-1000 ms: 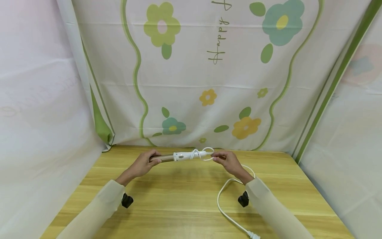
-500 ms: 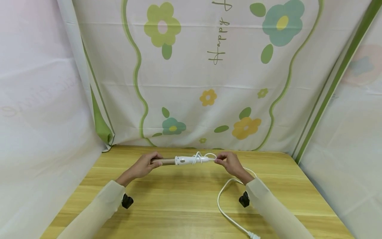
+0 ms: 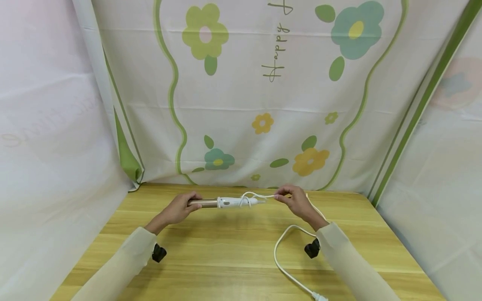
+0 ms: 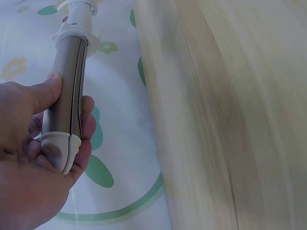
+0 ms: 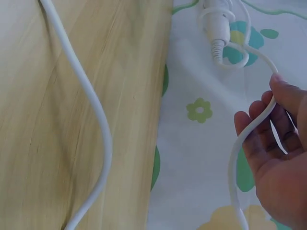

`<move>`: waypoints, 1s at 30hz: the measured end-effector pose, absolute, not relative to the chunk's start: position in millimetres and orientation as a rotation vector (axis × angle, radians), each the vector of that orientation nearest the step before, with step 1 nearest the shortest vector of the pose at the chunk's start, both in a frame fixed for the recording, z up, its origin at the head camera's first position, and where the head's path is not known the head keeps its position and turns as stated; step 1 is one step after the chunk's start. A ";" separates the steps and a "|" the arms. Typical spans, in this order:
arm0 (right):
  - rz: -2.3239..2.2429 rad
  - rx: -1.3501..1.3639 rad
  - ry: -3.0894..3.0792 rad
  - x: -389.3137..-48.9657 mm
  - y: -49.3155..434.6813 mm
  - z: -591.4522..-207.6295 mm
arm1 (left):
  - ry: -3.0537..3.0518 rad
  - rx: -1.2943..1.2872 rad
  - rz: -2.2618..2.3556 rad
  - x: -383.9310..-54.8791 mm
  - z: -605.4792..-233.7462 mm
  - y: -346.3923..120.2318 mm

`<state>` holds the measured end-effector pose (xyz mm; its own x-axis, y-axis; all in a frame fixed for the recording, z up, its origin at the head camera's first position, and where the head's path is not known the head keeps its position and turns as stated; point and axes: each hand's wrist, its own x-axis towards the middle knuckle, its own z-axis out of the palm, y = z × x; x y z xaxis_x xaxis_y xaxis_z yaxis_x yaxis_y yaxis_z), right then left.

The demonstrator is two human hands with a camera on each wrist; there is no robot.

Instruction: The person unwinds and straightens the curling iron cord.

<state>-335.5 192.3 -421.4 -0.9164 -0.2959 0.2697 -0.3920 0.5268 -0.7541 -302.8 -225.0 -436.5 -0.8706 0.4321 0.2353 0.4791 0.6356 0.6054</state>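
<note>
My left hand (image 3: 182,207) grips the gold-brown barrel (image 4: 67,91) of a curling iron (image 3: 229,202) at its tip end, thumb on one side and fingers round the other. The iron lies level above the table, its white handle pointing right. A white power cord (image 5: 261,56) leaves the handle's end and is looped round the handle. To the right, my right hand (image 3: 295,201) pinches that cord between thumb and fingertips, a short way from the handle. From there the cord drops past the palm in the right wrist view.
The wooden table (image 3: 226,259) bears the rest of the cord, curving toward the front. Its white plug (image 3: 319,297) lies near the front edge. A flowered white cloth (image 3: 233,104) hangs at the back, with more cloth at both sides.
My right hand has moved right and slightly up, drawing a stretch of cord away from the handle. The curling iron in my left hand has shifted slightly left since half a second ago.
</note>
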 end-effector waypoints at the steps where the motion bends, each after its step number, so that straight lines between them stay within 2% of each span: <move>1: 1.362 0.606 -2.650 -334.8 192.8 -420.5 | -2.780 -0.767 -1.058 -302.7 -436.4 -225.0; 13: 1.458 0.729 -2.776 -329.6 200.9 -413.7 | -2.715 -0.657 -1.064 -300.2 -433.5 -224.6; 24: 1.496 0.854 -2.861 -330.4 210.2 -421.8 | -2.749 -0.585 -1.117 -301.4 -430.5 -222.9; 30: 1.373 0.837 -2.897 -334.1 213.1 -432.2 | -2.753 -0.616 -1.210 -300.7 -427.1 -219.7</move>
<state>-334.1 213.1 -432.2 -0.8586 -0.5094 0.0581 -0.3674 0.5324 -0.7626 -300.7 -219.7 -427.1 -0.9170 0.3307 0.2230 0.3879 0.6094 0.6915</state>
